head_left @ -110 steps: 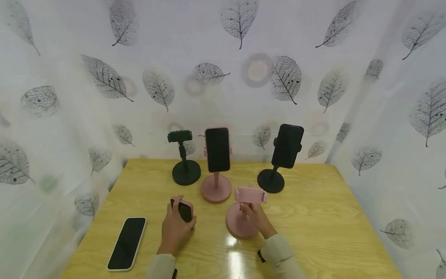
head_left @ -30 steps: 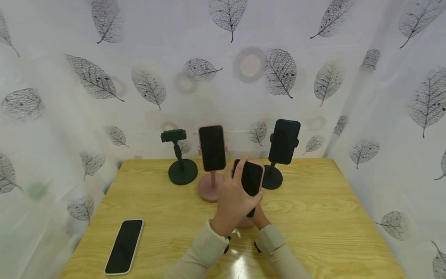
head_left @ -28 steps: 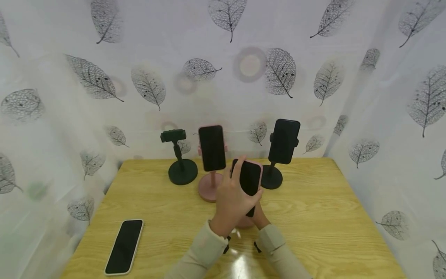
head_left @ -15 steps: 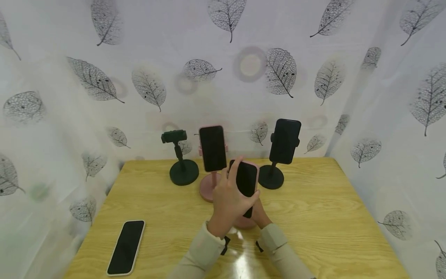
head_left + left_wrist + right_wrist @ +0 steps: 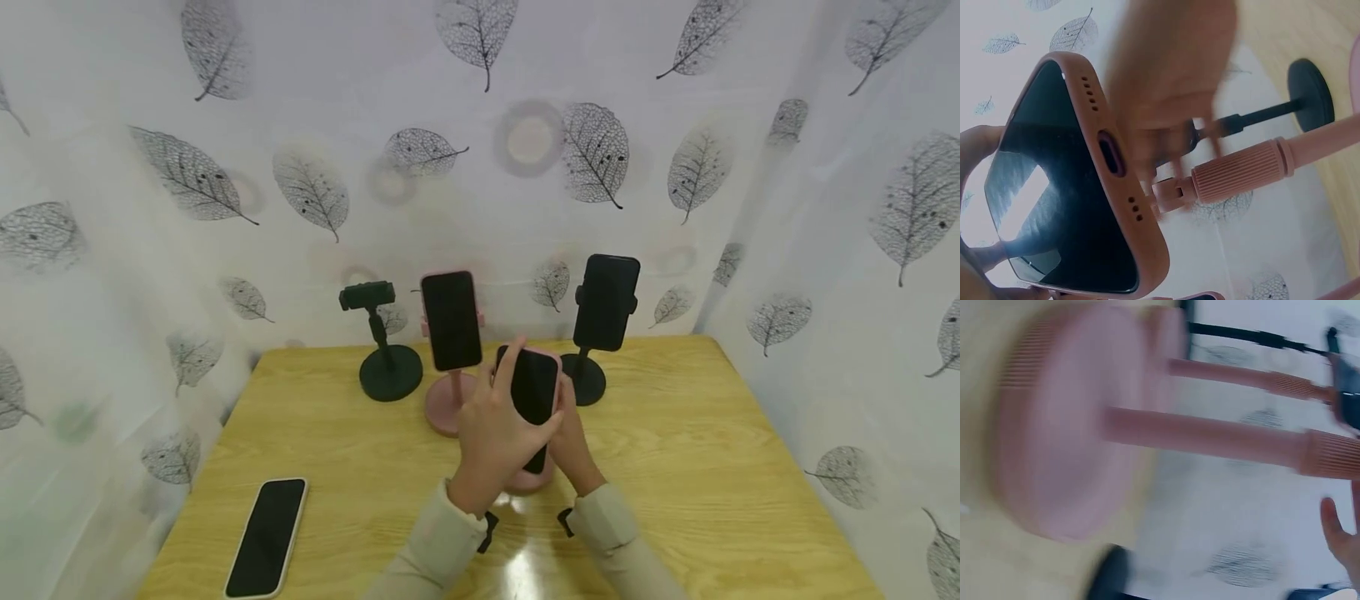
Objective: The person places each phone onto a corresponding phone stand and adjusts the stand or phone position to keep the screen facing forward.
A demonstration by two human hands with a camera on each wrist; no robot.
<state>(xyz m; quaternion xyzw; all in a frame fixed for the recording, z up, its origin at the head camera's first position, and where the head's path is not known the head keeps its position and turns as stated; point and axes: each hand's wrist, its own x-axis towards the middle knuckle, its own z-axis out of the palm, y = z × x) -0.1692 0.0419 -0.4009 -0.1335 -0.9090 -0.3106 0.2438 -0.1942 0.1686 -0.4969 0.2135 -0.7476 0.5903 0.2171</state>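
Note:
In the head view my left hand (image 5: 489, 435) grips a dark-screened phone in a pink case (image 5: 536, 387), fingers and thumb on its opposite edges. The phone is upright and slightly tilted, in front of the head of a pink phone stand (image 5: 1204, 434); whether its clamp grips the phone is hidden. In the left wrist view the stand's ribbed collar and joint show behind the phone. My right hand (image 5: 572, 437) is beside the phone's right edge, blurred in the left wrist view, its fingers loosely extended near the stand's joint and off the post.
Behind stand a dark green phone stand (image 5: 390, 372), a second pink stand (image 5: 442, 404) bearing a phone (image 5: 451, 321), and a black stand (image 5: 585, 379) bearing another phone (image 5: 607, 302). A white-edged phone (image 5: 266, 537) lies at the table's left. A leaf-patterned curtain (image 5: 360, 75) surrounds the wooden table (image 5: 697, 467).
My left hand has brought the pink-cased phone from the table's left up to the pink stand's head. My right hand has let go of the stand's post and moved up beside the phone.

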